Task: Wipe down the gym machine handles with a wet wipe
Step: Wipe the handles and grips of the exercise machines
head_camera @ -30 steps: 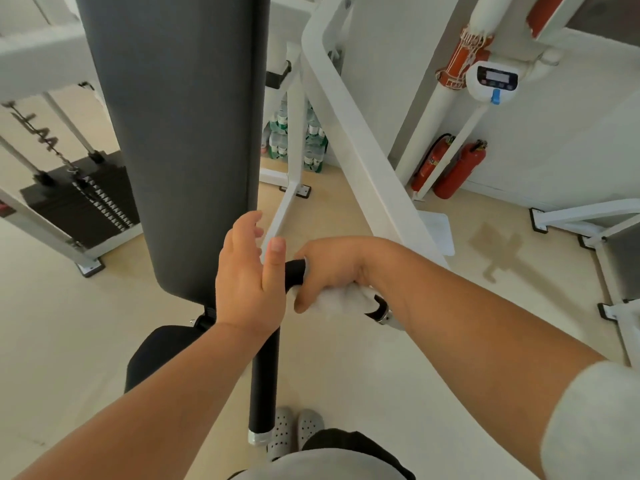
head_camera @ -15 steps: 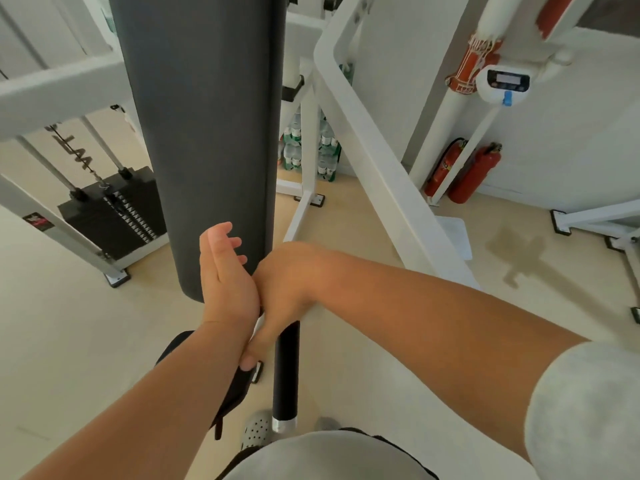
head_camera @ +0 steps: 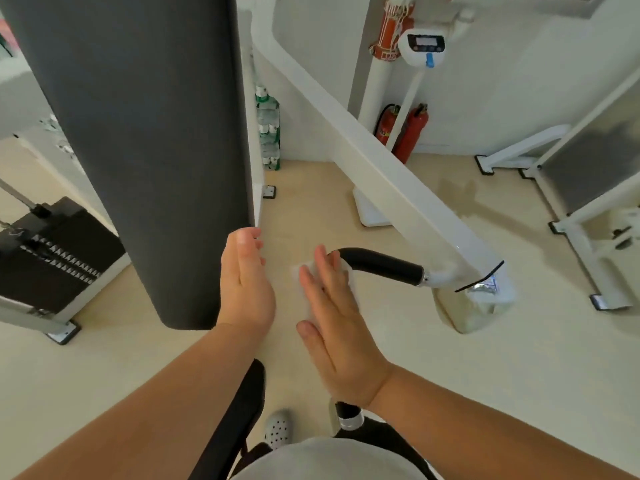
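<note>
Nearest, at the bottom edge, a grey shirt fills the view, with a white perforated shoe on the floor just beyond it; a black seat edge runs up beside the left forearm. The lower end of the black handle, with its chrome cap, shows below the right wrist; the rest of that stretch is hidden behind the hand. The right hand is flat, fingers straight and together, lying along the handle and pressing the white wipe against it near the bend; only a pale edge of the wipe shows past the fingertips. The left hand is spread and relaxed, palm turned toward the right hand, holding nothing, apart from the wipe and just beside the lower end of the dark grey pad. Past the bend the handle runs right to a chrome collar and joins the white beam, which slants up and away. A black weight stack stands at the left; behind the pad, bottles with green labels are stacked in a column against the wall, their contents too small to tell; two red extinguishers stand by a white pipe, with a white meter above.
</note>
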